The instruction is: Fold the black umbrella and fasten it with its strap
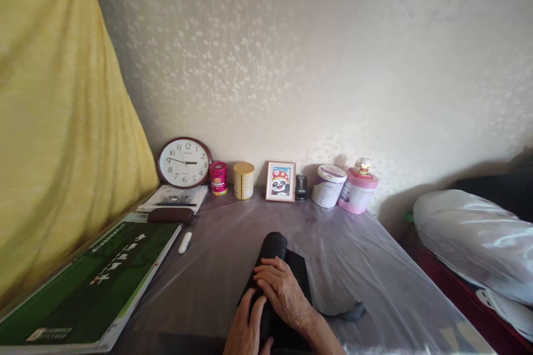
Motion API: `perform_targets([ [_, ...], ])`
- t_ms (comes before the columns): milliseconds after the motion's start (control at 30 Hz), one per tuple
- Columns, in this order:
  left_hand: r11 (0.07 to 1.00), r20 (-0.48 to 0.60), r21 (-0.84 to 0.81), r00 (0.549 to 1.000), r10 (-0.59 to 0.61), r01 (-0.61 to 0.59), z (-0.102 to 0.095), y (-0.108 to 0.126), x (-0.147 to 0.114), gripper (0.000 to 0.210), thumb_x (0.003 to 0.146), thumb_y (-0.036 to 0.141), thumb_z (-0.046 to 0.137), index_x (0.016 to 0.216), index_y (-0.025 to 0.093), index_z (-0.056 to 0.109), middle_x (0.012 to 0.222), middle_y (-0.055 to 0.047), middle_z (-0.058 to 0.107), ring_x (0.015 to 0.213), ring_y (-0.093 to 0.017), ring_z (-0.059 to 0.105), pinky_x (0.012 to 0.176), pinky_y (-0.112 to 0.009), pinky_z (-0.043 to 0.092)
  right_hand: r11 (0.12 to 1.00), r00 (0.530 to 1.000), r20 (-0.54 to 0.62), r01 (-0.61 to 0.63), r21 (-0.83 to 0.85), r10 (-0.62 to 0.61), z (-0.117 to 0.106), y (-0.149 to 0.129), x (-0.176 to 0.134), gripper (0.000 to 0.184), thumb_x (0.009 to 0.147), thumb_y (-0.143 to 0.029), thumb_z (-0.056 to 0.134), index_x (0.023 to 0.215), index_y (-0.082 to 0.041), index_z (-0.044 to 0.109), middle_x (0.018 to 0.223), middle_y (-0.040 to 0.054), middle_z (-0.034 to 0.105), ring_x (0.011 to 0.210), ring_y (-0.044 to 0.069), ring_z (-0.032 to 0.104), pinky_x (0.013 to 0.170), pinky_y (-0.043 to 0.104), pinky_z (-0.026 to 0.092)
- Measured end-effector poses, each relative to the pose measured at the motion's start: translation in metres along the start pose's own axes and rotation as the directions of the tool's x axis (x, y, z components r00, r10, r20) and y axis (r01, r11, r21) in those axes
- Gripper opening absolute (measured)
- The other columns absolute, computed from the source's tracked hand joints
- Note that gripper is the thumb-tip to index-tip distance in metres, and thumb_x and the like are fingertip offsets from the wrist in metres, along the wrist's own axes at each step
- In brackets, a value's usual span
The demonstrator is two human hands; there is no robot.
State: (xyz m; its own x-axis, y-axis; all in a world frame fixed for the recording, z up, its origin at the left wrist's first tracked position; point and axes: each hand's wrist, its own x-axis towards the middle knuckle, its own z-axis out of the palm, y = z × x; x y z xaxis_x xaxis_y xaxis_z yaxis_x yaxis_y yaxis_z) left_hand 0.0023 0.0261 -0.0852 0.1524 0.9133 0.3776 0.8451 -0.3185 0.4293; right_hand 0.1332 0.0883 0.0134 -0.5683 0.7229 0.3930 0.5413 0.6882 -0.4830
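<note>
In the lower middle of the frame, a black roll (275, 244) of smooth, matt material lies on the surface (216, 266), a rounded cylinder with a flat, angular part spread out along its right side. A thin dark strap (353, 312) trails off to the right, ending in a crumpled, frayed-looking tip. The left hand (245, 326), partly cut off by the bottom edge, is closed on the roll's near left side, its fingers bent. The right hand (285, 293) is cupped over the top, fingers laid side by side — whether they grip or merely press, I cannot tell. Clear plastic film, wrinkled and glossy, covers the greyish surface. At lower left lies a large book (79, 294) with a dark green cover and white lettering; above it are an elongated brown case (170, 215) with rounded ends and, just to the right, a small white capsule-shaped object (185, 242). A round clock (185, 162) with a dark reddish rim leans at the left against the patterned wall (233, 55). Across the middle of the frame stand a glossy pink tin (219, 178), a yellow-lidded can (244, 182), a pale-edged picture frame (280, 197) and two squat, cylindrical tubs (328, 187). Yellow cloth hangs in soft folds (62, 122) at upper left; a shiny, translucent plastic bag (470, 238) bulges at right.
</note>
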Motion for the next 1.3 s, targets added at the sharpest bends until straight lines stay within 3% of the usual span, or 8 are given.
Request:
perform_targets([
  [167, 0.999, 0.030, -0.033, 0.999, -0.019, 0.020, -0.004, 0.006, 0.001, 0.069, 0.058, 0.000, 0.051, 0.124, 0.016, 0.044, 0.138, -0.018, 0.039, 0.127, -0.028, 0.039, 0.102, -0.041, 0.039, 0.996, 0.999, 0.001, -0.040, -0.080, 0.041, 0.010, 0.028, 0.018, 0.029, 0.094, -0.022, 0.036, 0.096, -0.025, 0.064, 0.107, -0.0020, 0.066, 0.120, 0.015, 0.044, 0.108, 0.041, 0.015],
  [300, 0.997, 0.137, -0.050, 0.989, -0.056, 0.063, -0.007, 0.007, 0.004, 0.075, 0.059, -0.001, 0.048, 0.131, 0.014, 0.037, 0.143, -0.018, 0.031, 0.130, -0.026, 0.034, 0.105, -0.040, 0.036, 0.990, 0.996, -0.032, -0.084, -0.113, 0.081, 0.012, 0.048, 0.038, 0.029, 0.092, -0.019, 0.038, 0.086, -0.025, 0.066, 0.099, -0.0025, 0.069, 0.117, 0.016, 0.046, 0.108, 0.042, 0.014],
  [433, 0.993, 0.234, -0.036, 0.967, -0.102, 0.114, -0.011, 0.009, 0.008, 0.083, 0.061, 0.002, 0.047, 0.139, 0.015, 0.022, 0.146, -0.015, 0.026, 0.133, -0.025, 0.029, 0.106, -0.040, 0.034, 0.981, 0.987, -0.070, -0.154, -0.120, 0.146, 0.013, 0.066, 0.055, 0.030, 0.092, -0.019, 0.038, 0.084, -0.024, 0.067, 0.097, -0.0010, 0.070, 0.115, 0.016, 0.049, 0.104, 0.038, 0.024],
  [567, 0.995, 0.277, -0.020, 0.957, -0.089, 0.099, -0.016, 0.009, 0.010, 0.080, 0.064, 0.004, 0.046, 0.139, 0.015, 0.021, 0.148, -0.013, 0.023, 0.135, -0.023, 0.025, 0.108, -0.040, 0.031, 0.945, 0.944, -0.165, -0.306, -0.119, 0.285, 0.010, 0.080, 0.062, 0.028, 0.091, -0.022, 0.038, 0.098, -0.022, 0.066, 0.106, 0.0020, 0.068, 0.104, 0.015, 0.057, 0.097, 0.029, 0.036],
  [700, 0.995, 0.292, -0.067, 0.955, -0.045, 0.068, -0.025, 0.010, 0.009, 0.075, 0.070, 0.008, 0.042, 0.140, 0.015, 0.016, 0.149, -0.014, 0.020, 0.136, -0.023, 0.022, 0.109, -0.042, 0.029, 0.858, 0.839, -0.313, -0.499, -0.119, 0.445, -0.007, 0.093, 0.044, 0.032, 0.089, -0.024, 0.036, 0.105, -0.015, 0.062, 0.107, 0.0108, 0.066, 0.103, 0.020, 0.059, 0.092, 0.031, 0.041],
  [867, 0.987, 0.195, -0.154, 0.981, -0.020, 0.051, -0.031, 0.016, 0.005, 0.073, 0.075, 0.009, 0.040, 0.141, 0.017, 0.011, 0.149, -0.012, 0.020, 0.136, -0.022, 0.023, 0.108, -0.041, 0.030, 0.746, 0.702, -0.424, -0.661, -0.087, 0.572, -0.030, 0.102, -0.015, 0.034, 0.087, -0.026, 0.033, 0.097, -0.015, 0.063, 0.095, 0.0128, 0.068, 0.091, 0.022, 0.063, 0.080, 0.031, 0.045],
  [1100, 0.970, 0.267, -0.222, 0.963, -0.037, 0.099, -0.040, 0.017, 0.007, 0.084, 0.067, 0.011, 0.050, 0.141, 0.013, 0.010, 0.150, -0.015, 0.013, 0.137, -0.025, 0.018, 0.110, -0.039, 0.025, 0.694, 0.644, -0.271, -0.699, 0.172, 0.715, -0.020, 0.074, -0.057, 0.033, 0.084, -0.041, 0.037, 0.083, -0.023, 0.064, 0.071, 0.0031, 0.068, 0.073, 0.019, 0.065, 0.060, 0.025, 0.045],
  [1300, 0.953, 0.311, -0.252, 0.947, -0.086, 0.169, -0.040, 0.016, 0.007, 0.093, 0.057, 0.001, 0.046, 0.141, 0.010, 0.006, 0.150, -0.014, 0.014, 0.138, -0.021, 0.017, 0.111, -0.031, 0.022, 0.702, 0.612, -0.357, -0.672, 0.235, 0.705, -0.007, 0.054, -0.048, 0.034, 0.076, -0.046, 0.047, 0.086, -0.018, 0.064, 0.072, 0.0057, 0.067, 0.071, 0.022, 0.063, 0.063, 0.028, 0.045],
])
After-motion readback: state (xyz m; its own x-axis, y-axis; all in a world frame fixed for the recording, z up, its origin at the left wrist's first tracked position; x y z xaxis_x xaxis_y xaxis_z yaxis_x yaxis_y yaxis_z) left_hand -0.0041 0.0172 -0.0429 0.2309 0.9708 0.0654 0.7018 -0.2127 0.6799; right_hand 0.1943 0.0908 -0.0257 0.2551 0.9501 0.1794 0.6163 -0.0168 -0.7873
